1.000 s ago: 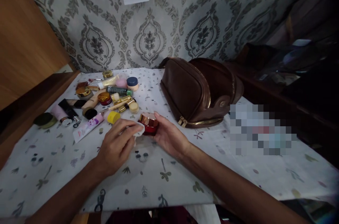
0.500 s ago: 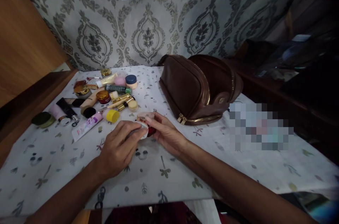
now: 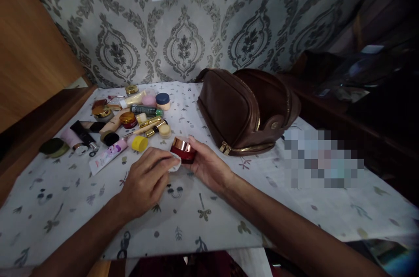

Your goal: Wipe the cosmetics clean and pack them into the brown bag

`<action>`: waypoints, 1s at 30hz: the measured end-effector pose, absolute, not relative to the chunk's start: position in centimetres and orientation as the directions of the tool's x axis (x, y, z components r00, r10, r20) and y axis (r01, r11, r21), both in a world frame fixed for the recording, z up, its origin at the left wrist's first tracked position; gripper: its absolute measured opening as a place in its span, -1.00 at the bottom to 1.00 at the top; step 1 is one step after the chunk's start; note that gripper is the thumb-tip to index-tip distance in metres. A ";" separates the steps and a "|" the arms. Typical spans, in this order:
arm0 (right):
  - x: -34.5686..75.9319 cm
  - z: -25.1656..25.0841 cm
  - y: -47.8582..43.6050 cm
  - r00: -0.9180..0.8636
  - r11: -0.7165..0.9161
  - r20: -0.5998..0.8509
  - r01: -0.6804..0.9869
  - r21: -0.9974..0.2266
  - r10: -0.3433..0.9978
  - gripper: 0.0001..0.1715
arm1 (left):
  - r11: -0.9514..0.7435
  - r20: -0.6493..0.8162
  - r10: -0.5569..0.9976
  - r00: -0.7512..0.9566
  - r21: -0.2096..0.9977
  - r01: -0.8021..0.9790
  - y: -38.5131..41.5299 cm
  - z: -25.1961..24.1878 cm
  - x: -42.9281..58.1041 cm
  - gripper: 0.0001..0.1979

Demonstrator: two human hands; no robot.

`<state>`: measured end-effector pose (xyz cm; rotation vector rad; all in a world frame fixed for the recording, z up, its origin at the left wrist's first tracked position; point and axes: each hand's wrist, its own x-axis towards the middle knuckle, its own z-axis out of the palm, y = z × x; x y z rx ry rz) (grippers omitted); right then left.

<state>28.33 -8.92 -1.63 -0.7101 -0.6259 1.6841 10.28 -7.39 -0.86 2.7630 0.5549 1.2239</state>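
My right hand (image 3: 207,161) is closed around a red cosmetic jar (image 3: 182,153) with a shiny copper-coloured lid, tilted above the table. Pinched in the fingers of my left hand (image 3: 147,181) is a white cotton pad (image 3: 176,164), which sits against the lower left side of the jar. Just beyond my left hand lie a yellow-capped container (image 3: 139,143) and a pink and white tube (image 3: 108,157). A small cream-coloured jar (image 3: 164,131) stands close behind the red one.
Several cosmetics crowd the table's left, among them a blue-lidded jar (image 3: 163,101), a green tube (image 3: 145,110) and an amber-lidded jar (image 3: 127,120). A brown leather bag (image 3: 229,107) gapes at the back right. Something pixelated (image 3: 322,159) lies right of it. Patterned cloth (image 3: 183,216) covers the table.
The cotton pad has moved down off the lid, and the red jar is turned so that its copper lid and side now show. Both hands stay in nearly the same place.
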 end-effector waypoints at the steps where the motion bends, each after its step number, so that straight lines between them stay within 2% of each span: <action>1: 28.3 -1.7 -8.9 -0.188 -0.226 -0.134 -0.663 -0.713 0.973 -0.59 | -0.927 0.710 0.365 0.602 0.219 0.303 -7.3 -0.9 10.3 -0.66; 7: 28.1 -1.8 -9.0 -0.183 -0.212 -0.116 -0.690 -0.692 0.976 -0.61 | -0.914 0.737 0.391 0.550 0.243 0.325 -7.2 -1.1 10.3 -0.62; 15: 28.2 -1.8 -9.1 -0.105 -0.190 -0.161 -0.652 -0.734 0.981 -0.53 | -0.945 0.728 0.265 0.633 0.065 0.321 -8.0 -0.7 10.8 -0.66; 18: 28.2 -1.7 -9.1 -0.094 -0.185 -0.164 -0.662 -0.726 0.982 -0.51 | -0.953 0.717 0.237 0.656 0.039 0.301 -8.2 -0.6 11.2 -0.72; 24: 28.5 -1.4 -9.0 -0.114 -0.184 -0.146 -0.686 -0.704 0.983 -0.55 | -0.952 0.675 0.284 0.681 0.114 0.284 -8.0 -1.0 10.8 -0.70; 30: 28.7 -1.7 -9.0 -0.209 -0.249 -0.140 -0.723 -0.644 0.968 -0.60 | -0.924 0.725 0.366 0.584 0.209 0.319 -7.5 -0.9 10.4 -0.63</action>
